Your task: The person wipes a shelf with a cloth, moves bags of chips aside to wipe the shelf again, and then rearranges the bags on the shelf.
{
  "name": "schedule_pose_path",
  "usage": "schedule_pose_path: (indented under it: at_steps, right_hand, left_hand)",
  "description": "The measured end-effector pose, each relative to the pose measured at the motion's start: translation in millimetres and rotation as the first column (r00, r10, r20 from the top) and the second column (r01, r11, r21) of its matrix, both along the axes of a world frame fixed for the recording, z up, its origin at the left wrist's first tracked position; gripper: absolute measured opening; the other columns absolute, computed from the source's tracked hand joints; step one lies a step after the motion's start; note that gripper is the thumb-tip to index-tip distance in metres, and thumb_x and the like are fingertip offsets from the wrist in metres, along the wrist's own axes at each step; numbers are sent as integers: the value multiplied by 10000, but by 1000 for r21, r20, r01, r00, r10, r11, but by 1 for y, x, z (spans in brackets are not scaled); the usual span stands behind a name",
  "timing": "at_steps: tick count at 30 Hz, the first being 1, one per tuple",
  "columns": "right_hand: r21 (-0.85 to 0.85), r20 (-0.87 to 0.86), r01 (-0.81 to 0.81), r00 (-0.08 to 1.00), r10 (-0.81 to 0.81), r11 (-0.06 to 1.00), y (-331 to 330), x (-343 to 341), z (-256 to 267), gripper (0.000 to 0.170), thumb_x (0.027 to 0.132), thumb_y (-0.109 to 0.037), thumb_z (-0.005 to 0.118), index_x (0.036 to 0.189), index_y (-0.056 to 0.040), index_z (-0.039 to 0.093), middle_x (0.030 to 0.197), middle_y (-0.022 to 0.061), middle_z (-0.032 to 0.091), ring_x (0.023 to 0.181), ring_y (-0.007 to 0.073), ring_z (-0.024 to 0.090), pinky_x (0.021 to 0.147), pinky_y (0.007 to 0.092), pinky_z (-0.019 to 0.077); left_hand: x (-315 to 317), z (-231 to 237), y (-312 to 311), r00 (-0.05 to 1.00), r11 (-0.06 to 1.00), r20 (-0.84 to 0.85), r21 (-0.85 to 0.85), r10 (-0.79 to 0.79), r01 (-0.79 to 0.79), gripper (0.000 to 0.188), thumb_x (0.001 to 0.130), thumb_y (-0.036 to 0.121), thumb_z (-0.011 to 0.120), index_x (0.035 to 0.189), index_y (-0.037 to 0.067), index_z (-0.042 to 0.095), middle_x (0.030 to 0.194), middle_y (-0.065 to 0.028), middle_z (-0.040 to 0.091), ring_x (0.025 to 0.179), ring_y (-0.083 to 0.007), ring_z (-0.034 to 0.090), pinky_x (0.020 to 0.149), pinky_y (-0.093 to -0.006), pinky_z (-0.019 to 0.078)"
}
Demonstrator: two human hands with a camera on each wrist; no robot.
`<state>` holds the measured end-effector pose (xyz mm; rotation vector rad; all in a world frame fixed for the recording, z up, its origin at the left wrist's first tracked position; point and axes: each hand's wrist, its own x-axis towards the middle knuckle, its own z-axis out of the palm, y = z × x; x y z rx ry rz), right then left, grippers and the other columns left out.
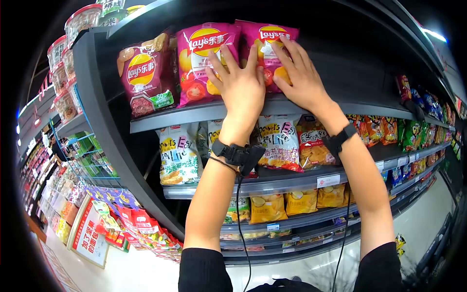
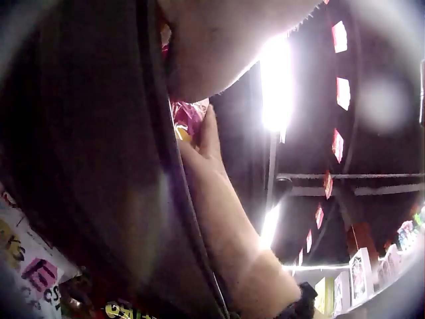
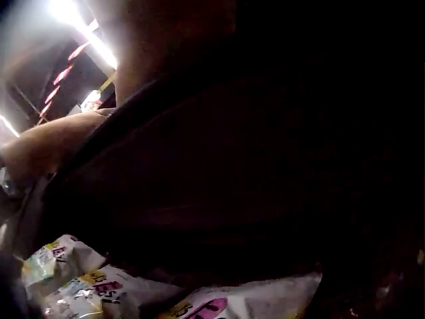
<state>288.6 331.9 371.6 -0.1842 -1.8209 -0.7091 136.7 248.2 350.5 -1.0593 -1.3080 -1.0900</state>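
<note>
Two magenta Lay's chip bags stand side by side on the top shelf in the head view, the middle bag (image 1: 194, 63) and the right bag (image 1: 270, 33). My left hand (image 1: 239, 87) rests its spread fingers across the inner edges of both bags. Against the front of the right bag lies my right hand (image 1: 302, 80), fingers long and apart, thumb pointing toward the left hand. A darker red Lay's bag (image 1: 143, 73) leans to the left of them. In the left wrist view, a sliver of magenta bag (image 2: 191, 119) shows beside the right hand; the shelf hides the rest.
The top shelf's grey front edge (image 1: 189, 115) runs below my hands. White chip bags (image 1: 177, 155) fill the shelf beneath, with yellow bags (image 1: 267, 208) lower down. A dark upright panel (image 1: 104, 97) bounds the left side. Small bags (image 1: 430, 102) stand far right.
</note>
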Motion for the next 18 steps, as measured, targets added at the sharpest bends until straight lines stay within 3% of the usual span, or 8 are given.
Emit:
schedule_pose_path:
  at_steps: [1, 4, 5, 8, 9, 13, 16, 18]
  right_hand:
    - [21, 40, 30, 999, -31, 999, 2, -1, 5, 699, 923, -336, 634, 1568, -245, 378, 1623, 108, 317, 1501, 354, 274, 1197, 549, 283]
    - [28, 145, 168, 975, -171, 985, 3, -20, 5, 695, 944, -387, 613, 1580, -297, 348, 1648, 88, 288, 1524, 351, 236, 1209, 586, 235]
    - [-15, 172, 262, 951, -256, 965, 10, -26, 2, 724, 952, -451, 601, 1597, -328, 295, 1671, 81, 245, 1542, 341, 202, 1203, 619, 222]
    - [-2, 256, 358, 903, -346, 934, 28, -29, 7, 797, 934, -514, 633, 1610, -342, 246, 1678, 80, 229, 1547, 345, 189, 1184, 654, 236]
    - [-27, 290, 394, 883, -370, 919, 30, -32, 9, 872, 895, -568, 671, 1613, -344, 229, 1688, 70, 196, 1554, 359, 148, 1148, 713, 253]
    - [-132, 309, 342, 906, -289, 930, 39, -42, 9, 900, 868, -534, 723, 1604, -344, 240, 1703, 49, 123, 1558, 376, 86, 1070, 800, 293]
    - [-127, 280, 288, 929, -244, 949, 40, -47, 9, 914, 848, -485, 758, 1598, -336, 258, 1696, 58, 144, 1556, 391, 73, 1058, 796, 322]
    - [-133, 271, 272, 935, -229, 953, 40, -47, 8, 929, 821, -452, 787, 1591, -330, 282, 1683, 64, 174, 1551, 400, 81, 1053, 783, 347]
  left_hand:
    - [-2, 0, 2, 1000, 1000, -3, -5, -6, 6, 458, 1000, 349, 569, 1451, 276, 539, 1538, -296, 357, 1439, -581, 221, 1127, -720, 187]
    - [-9, -2, 8, 999, 1000, -40, -9, 16, -16, 458, 958, 295, 616, 1407, 210, 588, 1512, -316, 385, 1448, -573, 221, 1145, -695, 175]
    - [-13, -2, 10, 999, 999, -46, -27, 23, -24, 529, 894, 269, 695, 1403, 188, 572, 1522, -311, 373, 1460, -568, 204, 1155, -686, 171]
    - [-8, 0, -2, 1000, 995, -8, -95, 8, -9, 643, 789, 229, 786, 1388, 166, 561, 1535, -301, 358, 1467, -562, 196, 1166, -671, 171]
    - [-9, 0, -1, 1000, 997, -21, -69, 18, -20, 748, 693, 201, 844, 1378, 148, 549, 1537, -291, 356, 1470, -549, 202, 1169, -661, 179]
    - [-10, -1, -1, 1000, 997, -21, -81, -2, 0, 738, 695, 218, 850, 1367, 130, 556, 1528, -280, 365, 1474, -531, 203, 1172, -652, 179]
    - [-9, -3, -3, 998, 996, -29, -75, -53, 51, 574, 809, 143, 653, 1376, 151, 562, 1531, -256, 368, 1454, -529, 232, 1163, -663, 180]
    - [-10, -2, -1, 998, 997, -30, -69, -46, 44, 568, 805, 153, 661, 1365, 139, 568, 1524, -258, 379, 1452, -528, 237, 1163, -662, 181]
